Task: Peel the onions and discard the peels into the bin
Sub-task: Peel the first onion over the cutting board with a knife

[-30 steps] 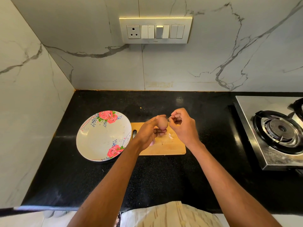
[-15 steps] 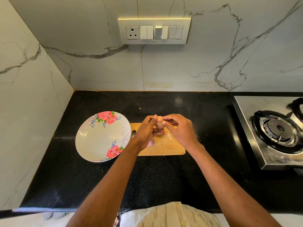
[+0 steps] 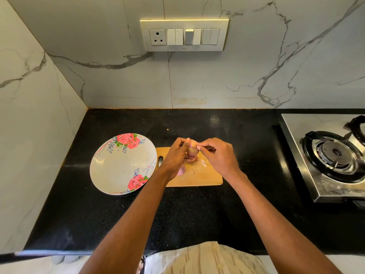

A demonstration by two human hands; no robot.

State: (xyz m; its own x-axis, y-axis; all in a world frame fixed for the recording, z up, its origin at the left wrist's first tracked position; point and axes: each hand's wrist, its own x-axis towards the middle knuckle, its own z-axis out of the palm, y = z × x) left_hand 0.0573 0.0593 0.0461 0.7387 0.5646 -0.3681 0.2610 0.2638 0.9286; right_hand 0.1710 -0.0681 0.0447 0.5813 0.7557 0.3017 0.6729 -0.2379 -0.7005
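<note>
Both hands on one onion, held above the board.

Plate [image 3: 122, 165] sits left of the board [image 3: 194, 177], rims touching or nearly so. Left hand [image 3: 175, 156] has fingers curled round the onion [image 3: 192, 148], holding it above the board. Right hand [image 3: 218, 156] pinches at the onion's top, thumb and fingertips together on the skin. A pink piece [image 3: 181, 170] and a pale peel scrap [image 3: 204, 164] lie on the board. Stove [image 3: 333, 153] far right. No readable writing anywhere.
</note>
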